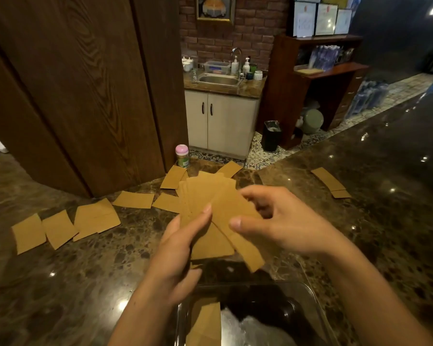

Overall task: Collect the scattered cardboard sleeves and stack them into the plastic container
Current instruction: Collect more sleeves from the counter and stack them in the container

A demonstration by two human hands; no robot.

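My left hand (183, 248) grips a fanned bunch of flat brown cardboard sleeves (205, 196) above the counter, thumb pressed on top. My right hand (280, 221) holds the right side of the same bunch, pinching one slanted sleeve (238, 228) between thumb and fingers. Below my hands stands the clear plastic container (310, 295), with a sleeve (205, 323) lying inside at its left. Several more sleeves lie scattered on the dark marble counter: a row at the left (58, 228), some behind the bunch (133, 199), and two at the far right (329, 179).
A small jar with a pink lid (182, 156) stands at the counter's back edge beside a dark wooden panel (73, 96). Beyond the counter are a sink cabinet (220, 121), a black bin (271, 136) and wooden shelving (315, 78).
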